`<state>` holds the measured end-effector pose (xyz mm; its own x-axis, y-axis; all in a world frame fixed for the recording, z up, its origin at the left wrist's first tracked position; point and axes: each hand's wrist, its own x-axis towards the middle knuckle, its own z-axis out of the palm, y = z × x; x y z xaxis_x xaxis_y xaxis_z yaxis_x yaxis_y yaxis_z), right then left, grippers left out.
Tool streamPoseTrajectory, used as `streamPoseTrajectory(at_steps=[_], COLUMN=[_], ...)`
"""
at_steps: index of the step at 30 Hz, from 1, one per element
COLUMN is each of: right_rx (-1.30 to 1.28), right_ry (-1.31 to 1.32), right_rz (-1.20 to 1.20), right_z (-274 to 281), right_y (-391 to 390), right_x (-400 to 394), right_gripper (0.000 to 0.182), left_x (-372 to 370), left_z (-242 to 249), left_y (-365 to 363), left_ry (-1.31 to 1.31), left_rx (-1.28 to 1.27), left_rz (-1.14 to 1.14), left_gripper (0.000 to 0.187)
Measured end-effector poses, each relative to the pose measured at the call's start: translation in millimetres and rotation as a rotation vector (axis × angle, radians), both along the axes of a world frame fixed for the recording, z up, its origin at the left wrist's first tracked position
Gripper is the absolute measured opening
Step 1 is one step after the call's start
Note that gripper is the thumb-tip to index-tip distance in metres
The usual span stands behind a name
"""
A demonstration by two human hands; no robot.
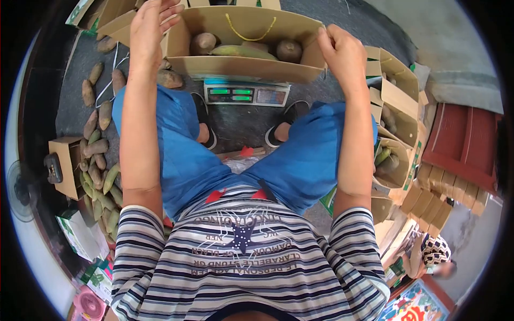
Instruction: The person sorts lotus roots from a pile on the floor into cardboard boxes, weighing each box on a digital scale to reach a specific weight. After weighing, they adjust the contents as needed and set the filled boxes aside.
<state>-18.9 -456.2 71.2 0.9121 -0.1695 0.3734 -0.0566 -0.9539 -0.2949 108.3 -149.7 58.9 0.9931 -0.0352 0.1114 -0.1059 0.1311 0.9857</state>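
In front of me a cardboard box (251,68) with a yellow cord handle (255,39) sits on a digital scale (246,92) with lit green displays. Inside it lie a brown round-ended tuber (204,43), a long green gourd-like piece (242,52) and a dark round-ended tuber (289,51). My left hand (149,24) is at the box's left end, its fingers stretched out and slightly apart. At the right end, my right hand (345,51) has its fingers curled at the box's upper corner; the fingertips are partly hidden.
Loose tubers (96,147) are spread over the dark floor at left, beside a small carton (67,168). Open boxes of produce (393,160) line the right side. A red wooden piece (463,144) and stacked cartons (428,206) stand beyond, with another person (435,250) at lower right.
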Motion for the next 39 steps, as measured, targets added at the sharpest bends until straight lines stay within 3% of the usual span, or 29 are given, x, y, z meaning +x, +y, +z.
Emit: streamPoseTrajectory(at_steps=[8, 10, 13, 16, 17, 18, 24, 39], right_rx=[-0.010, 0.005, 0.078, 0.068, -0.011, 0.010, 0.040, 0.168], right_ry=[-0.006, 0.031, -0.014, -0.022, -0.041, -0.047, -0.003, -0.023], right_rz=[0.005, -0.002, 0.077, 0.092, 0.099, 0.133, 0.121, 0.043], right_z=[0, -1, -1, 2, 3, 1, 4, 5], right_y=[-2, -3, -3, 2, 3, 1, -2, 1], right_x=[-1, -1, -3, -8, -9, -11, -19, -16], right_gripper=[0.028, 0.029, 0.033, 0.033, 0.035, 0.036, 0.040, 0.043], left_x=[-8, 0, 6, 9, 11, 4, -4, -23], left_z=[9, -6, -16, -19, -18, -14, -12, 5], left_y=[-2, -2, -10, -20, -20, -24, -42, -59], left_ry=[0.063, 0.006, -0.064, 0.031, -0.186, -0.196, -0.199, -0.123], left_rx=[-0.080, -0.079, -0.285, -0.091, 0.071, -0.021, 0.016, -0.076], left_rz=[0.051, 0.105, -0.046, 0.081, 0.101, 0.151, 0.206, 0.104], left_gripper=[0.049, 0.038, 0.025, 0.030, 0.045, 0.045, 0.042, 0.035])
